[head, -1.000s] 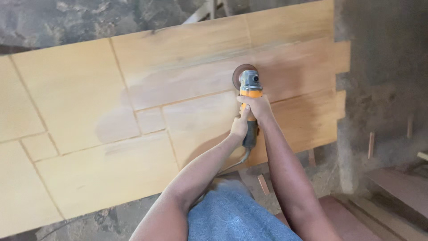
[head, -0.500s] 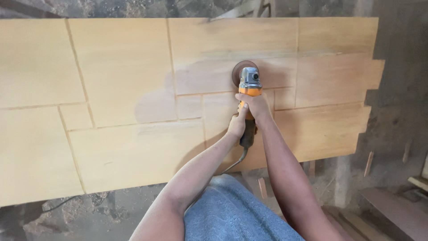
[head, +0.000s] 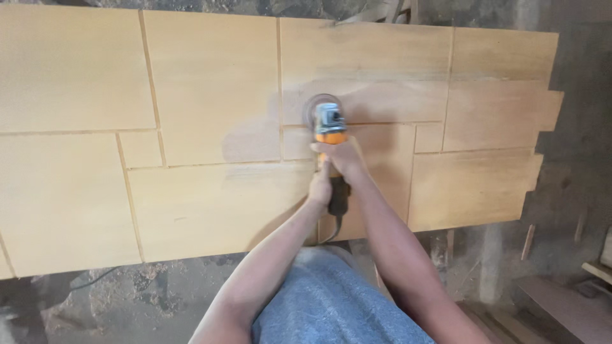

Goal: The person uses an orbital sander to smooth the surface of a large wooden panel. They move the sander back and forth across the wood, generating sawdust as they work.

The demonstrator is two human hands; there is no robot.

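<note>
Both hands clamp the grinder [head: 329,124]: right hand [head: 344,156] closed behind its head for pressure, left hand [head: 320,188] closed on the rear handle, steadying the disc against the panel [head: 210,83].

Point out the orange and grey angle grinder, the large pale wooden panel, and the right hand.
orange and grey angle grinder [head: 329,121], head view, on its grey and orange head.
large pale wooden panel [head: 210,83], head view, on a bare upper section.
right hand [head: 341,156], head view, on the back of the hand.
</note>
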